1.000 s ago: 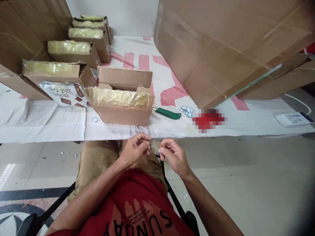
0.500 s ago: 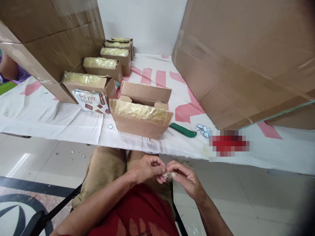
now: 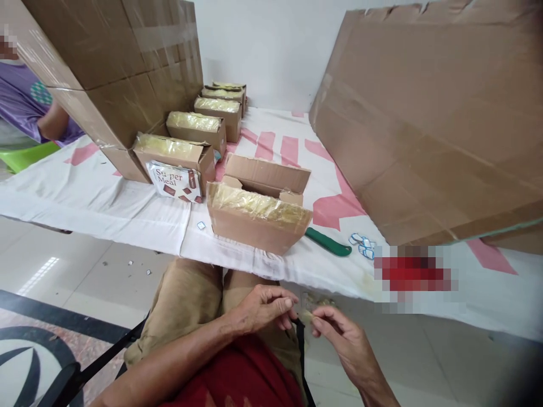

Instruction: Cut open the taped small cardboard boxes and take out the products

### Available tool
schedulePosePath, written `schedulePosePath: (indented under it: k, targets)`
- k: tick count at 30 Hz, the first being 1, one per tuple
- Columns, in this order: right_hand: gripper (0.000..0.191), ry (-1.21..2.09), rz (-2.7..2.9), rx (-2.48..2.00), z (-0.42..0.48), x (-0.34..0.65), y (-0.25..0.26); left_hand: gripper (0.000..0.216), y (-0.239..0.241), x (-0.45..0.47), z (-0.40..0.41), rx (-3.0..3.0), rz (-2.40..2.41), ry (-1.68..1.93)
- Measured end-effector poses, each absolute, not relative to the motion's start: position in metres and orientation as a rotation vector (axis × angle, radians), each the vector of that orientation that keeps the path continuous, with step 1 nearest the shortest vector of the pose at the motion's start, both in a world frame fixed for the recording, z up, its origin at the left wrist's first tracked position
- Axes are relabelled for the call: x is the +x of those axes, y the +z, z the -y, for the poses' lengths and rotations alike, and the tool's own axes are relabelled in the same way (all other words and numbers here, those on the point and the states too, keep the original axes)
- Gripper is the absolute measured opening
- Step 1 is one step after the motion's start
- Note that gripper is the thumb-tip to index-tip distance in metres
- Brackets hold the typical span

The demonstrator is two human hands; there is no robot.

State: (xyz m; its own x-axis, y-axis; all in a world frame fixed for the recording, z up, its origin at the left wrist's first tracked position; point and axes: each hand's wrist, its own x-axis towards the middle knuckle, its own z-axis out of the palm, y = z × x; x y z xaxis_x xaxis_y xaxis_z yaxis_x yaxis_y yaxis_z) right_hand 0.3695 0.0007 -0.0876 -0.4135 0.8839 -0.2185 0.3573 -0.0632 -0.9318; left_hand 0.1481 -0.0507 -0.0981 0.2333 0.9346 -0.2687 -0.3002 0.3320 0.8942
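Observation:
Above my lap, just off the table's front edge, my left hand (image 3: 267, 309) holds nothing, its fingers loosely bent and apart. To its right, my right hand (image 3: 339, 330) is closed in a pinch of thumb and forefinger. A small crumpled piece of clear yellowish tape (image 3: 306, 316) shows at those fingertips, partly blurred. In front of both hands stands a brown carton (image 3: 254, 226) with its top flaps up and tape along the near flap. A green-handled cutter (image 3: 328, 242) lies beside the carton, touching neither hand.
Several taped cartons (image 3: 182, 148) stand in a row at left, a Super Meal pouch (image 3: 175, 182) leaning on the nearest. Large boxes (image 3: 114, 51) rise at left, another (image 3: 428, 113) at right. Small white packets (image 3: 363, 247) lie near a blurred-out red item (image 3: 416, 274). A person (image 3: 38, 102) sits far left.
My hands have drawn apart; the crumpled clear piece that was between them is now at my right fingertips. The camera view has shifted, so the table appears lower and further right.

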Motion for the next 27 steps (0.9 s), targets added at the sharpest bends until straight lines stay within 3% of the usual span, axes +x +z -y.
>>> schedulePosePath:
  k: [3,8,11,13,15,17,19,24,27]
  targets:
    - [0.035,1.417,1.820,-1.434,-0.003,0.402,-0.106,0.068,-0.094,0.140,0.048,0.813,-1.032,1.060]
    - [0.043,0.908,2.097,-1.770,0.000,0.457,-0.138,0.035,-0.063,0.096,0.052,0.956,-1.306,1.332]
    - [0.045,0.691,2.077,-1.851,0.001,0.454,-0.124,0.019,-0.037,0.046,0.051,1.064,-1.695,1.672]
    - [0.037,0.683,2.081,-1.685,-0.002,0.429,-0.100,0.022,-0.023,0.011,0.042,1.130,-1.912,1.915]
    - [0.027,0.668,2.106,-1.407,-0.007,0.389,-0.072,0.042,-0.013,-0.018,0.025,1.235,-1.987,2.023]
    - [0.020,0.642,2.107,-1.163,-0.014,0.342,-0.047,0.061,-0.008,-0.035,0.006,1.300,-1.870,1.992]
    - [0.023,0.611,2.096,-0.934,-0.022,0.298,-0.029,0.067,-0.004,-0.039,-0.006,1.270,-1.694,1.893]
    - [0.037,0.495,2.042,-0.754,-0.041,0.233,-0.011,0.025,0.004,-0.009,0.014,1.223,-1.926,1.703]
    - [0.034,0.435,2.037,-0.756,-0.049,0.222,-0.008,0.018,0.011,0.007,0.040,1.357,-2.113,1.677]
